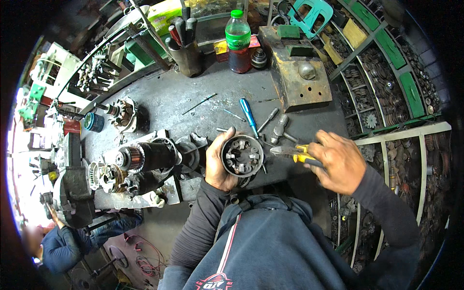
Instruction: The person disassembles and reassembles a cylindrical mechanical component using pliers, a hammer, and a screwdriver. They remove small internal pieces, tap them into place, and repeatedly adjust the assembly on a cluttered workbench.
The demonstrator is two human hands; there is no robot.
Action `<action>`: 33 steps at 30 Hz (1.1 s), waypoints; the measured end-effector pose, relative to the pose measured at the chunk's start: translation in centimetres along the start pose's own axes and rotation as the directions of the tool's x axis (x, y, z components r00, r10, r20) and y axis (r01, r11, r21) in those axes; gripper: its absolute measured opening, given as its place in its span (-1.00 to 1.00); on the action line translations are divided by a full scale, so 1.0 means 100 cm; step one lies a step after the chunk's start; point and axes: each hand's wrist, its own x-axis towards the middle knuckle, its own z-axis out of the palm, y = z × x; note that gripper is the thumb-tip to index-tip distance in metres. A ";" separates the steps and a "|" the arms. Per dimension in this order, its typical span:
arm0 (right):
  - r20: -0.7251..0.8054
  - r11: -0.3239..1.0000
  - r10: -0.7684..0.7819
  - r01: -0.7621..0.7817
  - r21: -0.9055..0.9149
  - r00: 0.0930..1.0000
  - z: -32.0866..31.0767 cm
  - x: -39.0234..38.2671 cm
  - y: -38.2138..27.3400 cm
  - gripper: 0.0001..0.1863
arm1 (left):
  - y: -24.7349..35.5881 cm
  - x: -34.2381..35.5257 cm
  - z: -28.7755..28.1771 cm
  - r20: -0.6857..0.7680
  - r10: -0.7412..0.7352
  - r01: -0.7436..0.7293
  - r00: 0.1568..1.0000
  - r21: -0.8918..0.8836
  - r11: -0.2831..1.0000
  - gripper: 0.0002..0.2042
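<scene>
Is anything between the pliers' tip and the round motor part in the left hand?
Nothing visible. The right hand holds the yellow-handled pliers with their tip right at the rim of the round motor housing, which the left hand holds open-face up. The blue screwdriver and hammer lie farther back on the workbench.

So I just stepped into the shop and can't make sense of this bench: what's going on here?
A person at a cluttered metal workbench holds a round motor housing in the left hand, its open end facing up. The right hand grips yellow-handled pliers, the tips at the housing's rim. An armature lies to the left, and a blue screwdriver and a small hammer lie just behind.
</scene>
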 end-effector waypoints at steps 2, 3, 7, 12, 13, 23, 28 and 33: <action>-0.057 1.000 0.012 -0.013 -0.017 0.998 -0.010 -0.006 -0.008 -0.68 | -0.002 -0.003 0.005 0.068 -0.036 0.042 0.997 -0.076 0.996 -0.60; -0.064 0.998 0.027 -0.030 -0.050 0.998 -0.015 -0.008 -0.012 -0.67 | -0.003 -0.005 0.008 0.054 -0.067 0.071 0.996 -0.073 0.995 -0.58; -0.083 0.973 -0.001 -0.018 -0.229 0.997 -0.027 -0.012 -0.028 -0.75 | -0.005 -0.016 0.019 0.101 -0.089 0.097 0.991 -0.080 0.992 -0.51; -0.056 0.955 0.013 -0.029 -0.294 0.998 -0.035 -0.014 -0.048 -0.72 | -0.011 -0.030 0.022 0.118 -0.040 0.059 0.992 -0.165 0.984 -0.47; -0.046 0.966 0.015 -0.027 -0.256 0.999 -0.038 -0.015 -0.049 -0.71 | -0.013 -0.032 0.022 0.086 -0.034 0.042 0.996 -0.091 0.995 -0.47; -0.034 0.787 0.236 -0.170 0.593 0.971 0.008 -0.016 -0.033 -0.69 | -0.026 -0.052 0.007 0.043 -0.133 0.139 0.990 -0.218 0.966 -0.40; -0.008 0.667 0.311 -0.213 0.714 0.950 0.043 -0.018 -0.039 -0.72 | -0.030 -0.053 0.003 -0.049 -0.105 0.095 0.993 -0.173 0.980 -0.42; -0.038 0.597 0.310 -0.163 0.785 0.950 0.058 -0.013 -0.044 -0.66 | -0.029 -0.057 0.009 -0.096 -0.122 0.090 0.988 -0.284 0.955 -0.42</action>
